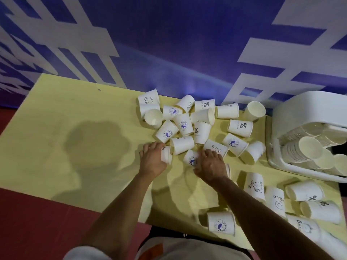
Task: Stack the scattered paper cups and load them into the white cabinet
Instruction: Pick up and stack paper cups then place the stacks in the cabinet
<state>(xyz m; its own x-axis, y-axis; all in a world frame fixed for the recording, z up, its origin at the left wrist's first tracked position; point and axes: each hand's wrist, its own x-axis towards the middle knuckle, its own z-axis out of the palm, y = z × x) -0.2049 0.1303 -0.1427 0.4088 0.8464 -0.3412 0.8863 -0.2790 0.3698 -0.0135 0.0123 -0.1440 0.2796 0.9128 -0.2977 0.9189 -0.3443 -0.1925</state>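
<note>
From here I see the left hand [153, 160] curled round a plain cup [166, 154] that lies on its side on the table [75, 113], its rim turned toward the right hand. The fingers wrap over the top and hide most of the cup's body.

The right hand [211, 166] sits just beside it, knuckles up. Its fingers are bent over a whale cup [191, 158] and its thumb is against that cup's near side. A white edge shows at the outer side of this wrist, but I cannot tell what it belongs to.

Just beyond both sets of fingertips lies the pile [187, 119] of loose cups, tipped every way, some touching the two held cups. More cups [281, 199] lie outside the right forearm, toward me. One of them stands rim-down just beside that arm.

The cabinet [308, 107] stands well out past the right hand. Stacks [308, 149] of nested cups already lie inside it, with their open ends facing me.
</note>
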